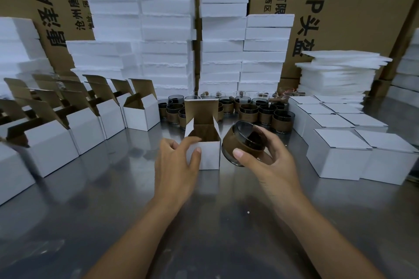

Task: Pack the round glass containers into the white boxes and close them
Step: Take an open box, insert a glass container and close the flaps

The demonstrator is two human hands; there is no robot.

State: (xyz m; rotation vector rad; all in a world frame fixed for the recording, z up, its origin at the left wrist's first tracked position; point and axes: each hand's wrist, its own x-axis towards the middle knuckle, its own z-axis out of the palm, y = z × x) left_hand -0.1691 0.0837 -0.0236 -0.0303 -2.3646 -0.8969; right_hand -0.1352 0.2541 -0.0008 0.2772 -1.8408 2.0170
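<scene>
At the middle of the shiny metal bench stands a small white cardboard box, brown inside, with its lid flap upright and its mouth open. The left hand grips its near left corner, fingers hooked over the rim and thumb pressed on the front face. Just beside the box's right wall, the right hand holds a round dark glass container wrapped in a brown sleeve, lifted off the bench and tilted. Behind stand more sleeved glass containers. Open white boxes line the left, closed white boxes sit on the right, and stacked white foam slabs rise behind.
</scene>
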